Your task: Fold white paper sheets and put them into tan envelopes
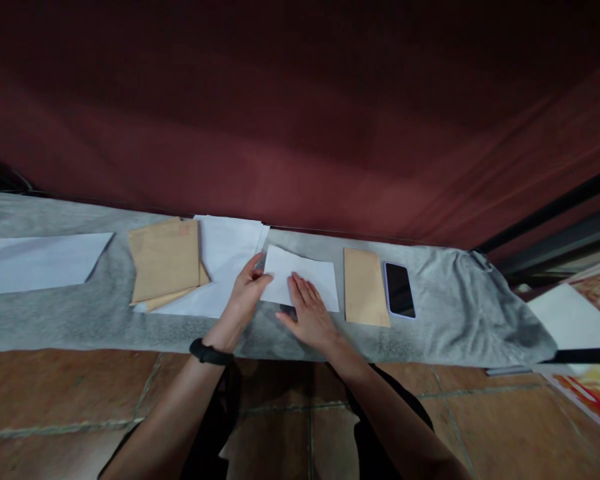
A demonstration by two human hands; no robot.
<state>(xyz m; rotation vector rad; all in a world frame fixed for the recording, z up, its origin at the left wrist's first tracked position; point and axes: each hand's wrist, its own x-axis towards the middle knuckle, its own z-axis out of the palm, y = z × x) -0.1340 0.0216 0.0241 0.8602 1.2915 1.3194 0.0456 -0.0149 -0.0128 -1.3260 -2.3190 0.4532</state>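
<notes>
A white sheet of paper, seemingly folded, lies in front of me on a grey cloth. My left hand pinches its left edge between thumb and fingers. Across the middle of the paper, my right hand rests with fingers stretched out and thumb spread toward me. To the left, larger white sheets lie partly under a stack of brown envelopes. A single brown envelope sits to the right of the paper.
A smartphone lies beside the single envelope. At the far left is another white sheet. The grey cloth covers a narrow bench against a dark red fabric wall. Tiled floor and printed sheets show below and right.
</notes>
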